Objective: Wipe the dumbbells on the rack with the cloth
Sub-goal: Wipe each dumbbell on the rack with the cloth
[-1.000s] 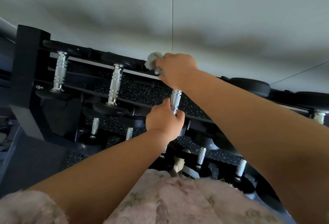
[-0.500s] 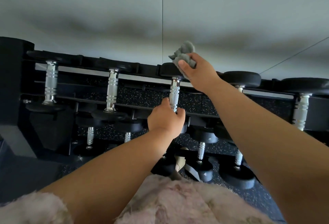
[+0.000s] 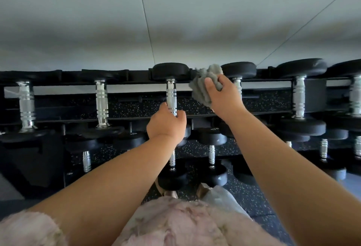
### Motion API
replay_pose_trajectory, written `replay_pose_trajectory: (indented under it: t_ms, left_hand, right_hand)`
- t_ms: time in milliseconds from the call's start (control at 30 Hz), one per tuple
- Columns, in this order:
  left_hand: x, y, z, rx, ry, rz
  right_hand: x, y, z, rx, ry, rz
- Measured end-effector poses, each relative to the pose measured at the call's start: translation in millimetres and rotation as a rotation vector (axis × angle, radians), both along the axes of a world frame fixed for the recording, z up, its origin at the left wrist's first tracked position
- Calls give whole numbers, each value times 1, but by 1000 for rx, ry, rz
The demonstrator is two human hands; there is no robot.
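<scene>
Up top, hands on dumbbell (image 3: 171,97) handle and cloth (image 3: 205,83).

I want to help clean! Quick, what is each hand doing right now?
Left hand: closed around the shiny handle of a dumbbell on the top shelf.
Right hand: closed, holding the grey cloth.

Pale wall (image 3: 175,11) behind; speckled dark floor (image 3: 252,193); pink fuzzy garment (image 3: 175,224).
</scene>
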State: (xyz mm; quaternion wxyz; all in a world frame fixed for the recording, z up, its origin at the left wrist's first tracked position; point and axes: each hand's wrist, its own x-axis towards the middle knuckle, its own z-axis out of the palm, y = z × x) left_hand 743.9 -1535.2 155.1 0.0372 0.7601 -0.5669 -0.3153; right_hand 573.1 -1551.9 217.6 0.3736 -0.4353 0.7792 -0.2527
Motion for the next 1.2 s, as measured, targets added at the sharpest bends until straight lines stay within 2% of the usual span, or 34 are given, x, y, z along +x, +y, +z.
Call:
replay_pose_trajectory:
  t_ms: [133,200,267,433,533,667,833,900,1000,1067,1200]
  left_hand:
    - [-1,1,-3,-25,-15,-3]
    - [-4,2,-3,-40,-43,-8]
    - [-6,3,-1,-57,-70,-5]
    - [-13,6,4,-91,-164,-1]
    - [-22,4,9,-122,-282,-40]
    - [-40,2,10,-49,-257,71]
    - [-48,4,1,-108,-331,132]
    - [-48,4,0,-115,-351,141]
    - [-49,4,-2,-125,-365,157]
    - [-49,4,-4,-126,-374,162]
    - [-50,5,-5,-129,-387,167]
  right_hand:
    - [-40,26,19,-188,63,-108]
    - [-67,28,23,-265,186,-98]
    - [-91,22,24,-246,307,-33]
    - [-126,3,11,-80,426,254]
    - [-131,-5,7,-114,462,425]
    - [-130,-30,2,-201,608,688]
    - [-118,-65,1,-209,749,1005]
    - [-126,-68,4,-216,670,979]
    - [-159,-58,0,-195,379,732]
    - [-180,-46,-5,-163,251,571]
    - [-180,-50,-12,-209,300,581]
